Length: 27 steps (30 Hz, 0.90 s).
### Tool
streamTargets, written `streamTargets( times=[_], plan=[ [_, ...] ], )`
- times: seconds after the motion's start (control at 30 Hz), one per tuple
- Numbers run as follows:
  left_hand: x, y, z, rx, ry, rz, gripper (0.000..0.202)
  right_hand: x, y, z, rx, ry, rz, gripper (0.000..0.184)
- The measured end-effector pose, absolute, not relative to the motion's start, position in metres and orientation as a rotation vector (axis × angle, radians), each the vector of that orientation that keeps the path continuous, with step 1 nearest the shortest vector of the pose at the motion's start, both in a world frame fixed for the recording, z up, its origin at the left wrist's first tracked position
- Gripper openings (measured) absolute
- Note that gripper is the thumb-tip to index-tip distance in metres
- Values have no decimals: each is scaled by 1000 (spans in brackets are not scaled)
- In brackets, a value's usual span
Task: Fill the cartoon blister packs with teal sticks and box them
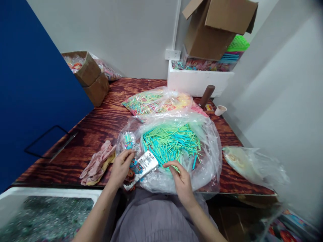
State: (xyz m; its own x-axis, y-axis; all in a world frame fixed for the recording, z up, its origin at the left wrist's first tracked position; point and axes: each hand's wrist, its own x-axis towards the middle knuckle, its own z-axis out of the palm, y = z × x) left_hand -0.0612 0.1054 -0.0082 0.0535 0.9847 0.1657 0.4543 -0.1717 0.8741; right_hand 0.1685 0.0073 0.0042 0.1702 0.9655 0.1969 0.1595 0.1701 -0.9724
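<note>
A large clear plastic bag [212, 161] lies spread open on the table with a heap of thin green and blue sticks [171, 141] in it. My right hand [181, 181] is closed at the bag's near side, with the ends of several light green sticks [176, 168] showing between its fingers. To the left, my left hand [122, 166] has its fingertips pinched together beside a pile of printed packets [146, 163]; what they grip is hidden. Just beyond those fingertips lies a small clear packet [128, 141] with green sticks inside.
Behind the open bag lies another bag of multicoloured sticks [151, 102]. A pink cloth [99, 161] lies left, a clear bag [242, 164] right. A brown cylinder [207, 95], paper cup [220, 110] and white foam box [196, 80] stand behind. A foam bin [50, 192] sits lower left.
</note>
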Motion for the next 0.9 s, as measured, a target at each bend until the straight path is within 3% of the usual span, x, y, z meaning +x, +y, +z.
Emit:
streamTargets(
  times=[0.43,0.9],
  plan=[
    [-59,86,-7,785,1317,1268,42,167,8,6,-1241,-1202,944,20],
    [-64,86,-6,622,1222,1316,41,175,15,-4,-1275,-1090,1080,22]
  ],
)
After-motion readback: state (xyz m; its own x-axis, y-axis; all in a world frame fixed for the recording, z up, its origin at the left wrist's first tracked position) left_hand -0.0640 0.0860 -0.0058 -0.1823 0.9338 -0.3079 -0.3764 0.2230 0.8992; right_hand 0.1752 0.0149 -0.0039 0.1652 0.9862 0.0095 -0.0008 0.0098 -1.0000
